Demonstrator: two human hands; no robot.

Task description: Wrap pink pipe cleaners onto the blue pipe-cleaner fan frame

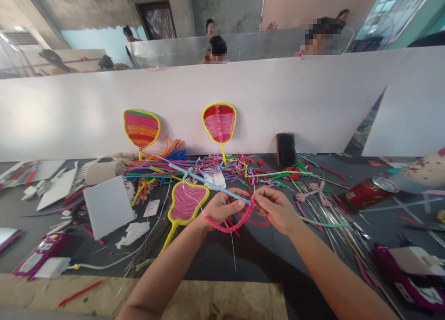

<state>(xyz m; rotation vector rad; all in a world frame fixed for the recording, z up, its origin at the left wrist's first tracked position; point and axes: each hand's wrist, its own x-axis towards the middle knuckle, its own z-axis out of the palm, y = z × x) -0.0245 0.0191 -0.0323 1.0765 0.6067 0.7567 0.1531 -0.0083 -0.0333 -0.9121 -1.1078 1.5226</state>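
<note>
My left hand (224, 208) is closed on a light blue pipe cleaner (213, 185), which slants up and left over the pile. My right hand (276, 208) pinches the end of a pink twisted pipe-cleaner strand (231, 228) where it meets the blue one. That pink strand hangs in a curve below both hands and reaches back to my left wrist. Thin white wire loops show around the hands. Beside my left forearm lies a pink fan shape with a yellow rim (189, 202). What sits between the fingertips is partly hidden.
Two more yellow-rimmed fans, one striped (142, 130) and one beaded (219, 123), lean on the white partition (313, 93). Loose pipe cleaners (156, 169) heap along its base. A phone (285, 149), a red can (366, 192) and metal wires (323, 213) are right. People sit beyond.
</note>
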